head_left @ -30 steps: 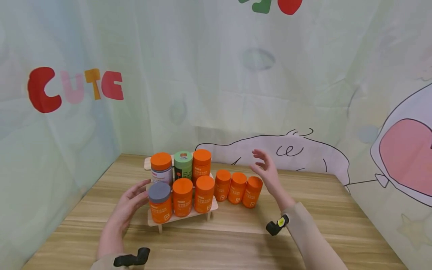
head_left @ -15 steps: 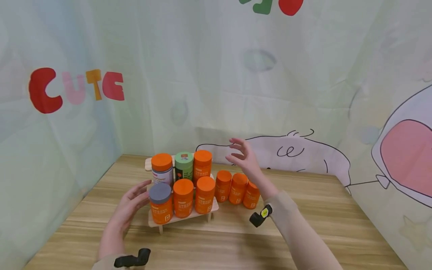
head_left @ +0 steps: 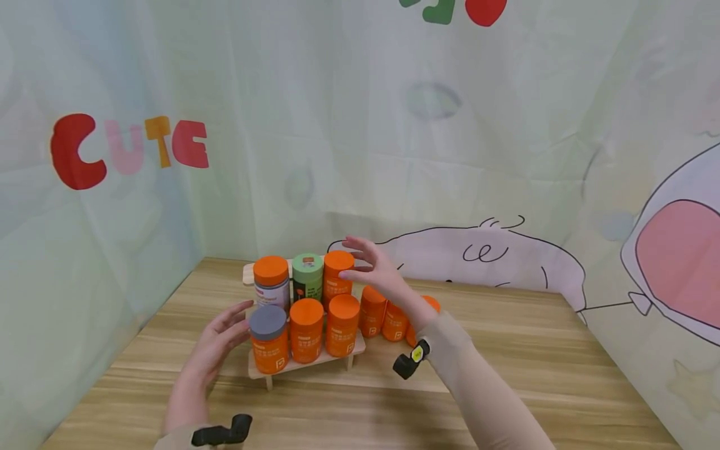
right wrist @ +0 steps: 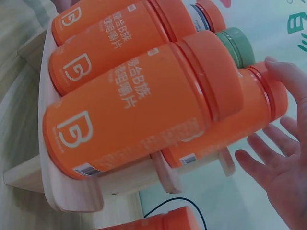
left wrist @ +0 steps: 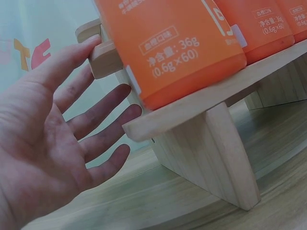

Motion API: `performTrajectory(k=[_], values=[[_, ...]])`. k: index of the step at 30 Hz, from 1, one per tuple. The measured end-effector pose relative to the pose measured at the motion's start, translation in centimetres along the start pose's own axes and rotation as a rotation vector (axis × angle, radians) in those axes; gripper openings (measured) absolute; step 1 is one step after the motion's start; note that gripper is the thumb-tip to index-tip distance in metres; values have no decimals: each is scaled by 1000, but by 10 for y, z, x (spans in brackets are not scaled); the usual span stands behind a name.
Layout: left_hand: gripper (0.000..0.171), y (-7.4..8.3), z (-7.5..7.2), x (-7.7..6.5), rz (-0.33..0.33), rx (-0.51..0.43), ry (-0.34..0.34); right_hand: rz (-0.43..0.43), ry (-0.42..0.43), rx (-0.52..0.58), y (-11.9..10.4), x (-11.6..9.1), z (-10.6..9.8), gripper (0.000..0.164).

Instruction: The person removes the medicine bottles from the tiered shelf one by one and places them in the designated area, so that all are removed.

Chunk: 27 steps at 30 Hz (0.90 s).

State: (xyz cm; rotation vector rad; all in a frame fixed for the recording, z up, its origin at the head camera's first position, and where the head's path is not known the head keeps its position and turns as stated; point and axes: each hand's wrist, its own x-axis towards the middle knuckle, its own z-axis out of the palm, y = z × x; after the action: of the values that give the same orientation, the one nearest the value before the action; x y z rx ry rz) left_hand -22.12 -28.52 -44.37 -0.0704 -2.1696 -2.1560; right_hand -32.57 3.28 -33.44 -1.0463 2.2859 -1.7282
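Note:
A two-tier wooden rack bears several screw-lid jars. At its left end my left hand is spread beside the grey-lidded orange jar. The left wrist view shows those fingers loosely bent around the rack's end, the thumb by the upper shelf's tip; contact is unclear. Reaching from the right, my right hand has its thumb at the lid of the rear right orange jar. In the right wrist view, this jar's lid lies between the thumb and the parted fingers, with no grip around it.
Beside the rear right jar stand a green-lidded jar and a white-bodied jar. Two more orange jars fill the front tier. Right of the rack, small orange jars stand on the wooden table, partly behind my right forearm.
My right hand has moved left, from above the small orange jars to the rear right jar on the rack. My left hand stays where it was.

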Motion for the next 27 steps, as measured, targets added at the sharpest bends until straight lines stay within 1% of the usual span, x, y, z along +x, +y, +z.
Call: performTrajectory(k=[3, 6, 11, 17, 22, 27], values=[[33, 0, 1, 0, 6, -2, -1, 29, -25, -23, 2, 1, 5, 67], [33, -1, 1, 0, 16, -5, -3, 47, -38, -5, 6, 2, 9, 65], [33, -1, 1, 0, 17, -5, 0, 40, -34, 16, 9, 3, 13, 60], [33, -1, 0, 0, 19, -9, 1, 33, -28, 0, 10, 1, 14, 60], [33, 0, 1, 0, 19, -10, 0, 21, -5, -8, 8, 0, 15, 59], [35, -1, 0, 1, 13, 7, 3, 9, 39, 1, 9, -2, 16, 59]])
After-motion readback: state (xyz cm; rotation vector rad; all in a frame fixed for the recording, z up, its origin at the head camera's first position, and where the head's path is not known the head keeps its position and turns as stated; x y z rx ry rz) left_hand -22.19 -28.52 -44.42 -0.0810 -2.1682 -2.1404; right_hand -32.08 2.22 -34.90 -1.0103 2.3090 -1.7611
